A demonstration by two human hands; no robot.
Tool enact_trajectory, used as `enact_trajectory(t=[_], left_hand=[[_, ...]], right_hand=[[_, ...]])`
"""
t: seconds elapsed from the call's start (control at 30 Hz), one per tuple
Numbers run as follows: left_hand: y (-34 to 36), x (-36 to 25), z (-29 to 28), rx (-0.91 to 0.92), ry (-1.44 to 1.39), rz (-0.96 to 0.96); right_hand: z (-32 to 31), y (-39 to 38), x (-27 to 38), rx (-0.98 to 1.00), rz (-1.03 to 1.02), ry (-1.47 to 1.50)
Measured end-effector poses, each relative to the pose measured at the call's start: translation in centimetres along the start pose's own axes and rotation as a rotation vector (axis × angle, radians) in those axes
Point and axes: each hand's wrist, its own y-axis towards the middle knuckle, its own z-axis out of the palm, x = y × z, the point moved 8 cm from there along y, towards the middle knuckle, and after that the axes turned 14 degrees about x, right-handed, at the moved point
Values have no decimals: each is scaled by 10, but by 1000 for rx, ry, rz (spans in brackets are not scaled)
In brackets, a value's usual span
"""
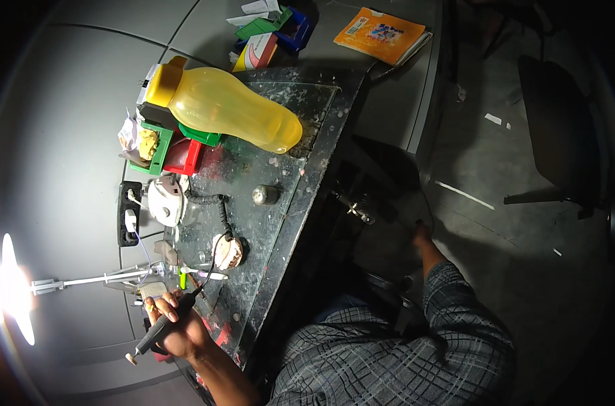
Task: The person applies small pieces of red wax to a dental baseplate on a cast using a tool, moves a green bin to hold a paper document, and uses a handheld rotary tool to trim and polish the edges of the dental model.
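My left hand [180, 333], at the lower left above the bench's near end, is closed around a black rotary handpiece [160, 331]. A small pale wheel [131, 359] sits on the handpiece's tip, and a dark cord runs from its other end. Something small and yellowish shows by the fingers. On the bench beyond lies a plaster dental model [227, 251], with a thick black coiled cord [224, 218] beside it. My right hand [422, 235] hangs away from the bench at the right, over the floor in shadow; its fingers are too dark to make out.
The dark, stained bench [270, 271] holds a large yellow bottle [226, 105], a metal cup [265, 195], a round white device [165, 201] and small bins [160, 145]. A bright lamp [10, 291] stands at left. A black chair [557, 128] is at right.
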Motion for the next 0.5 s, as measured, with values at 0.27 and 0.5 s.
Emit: enact_trajectory(t=[0.27, 0.5], left_hand=[[-11, -4, -11, -78, 36, 27], [-11, -16, -25, -78, 56, 47]], right_hand=[[11, -22, -38, 91, 191, -251], [61, 10, -39, 181, 29, -501]])
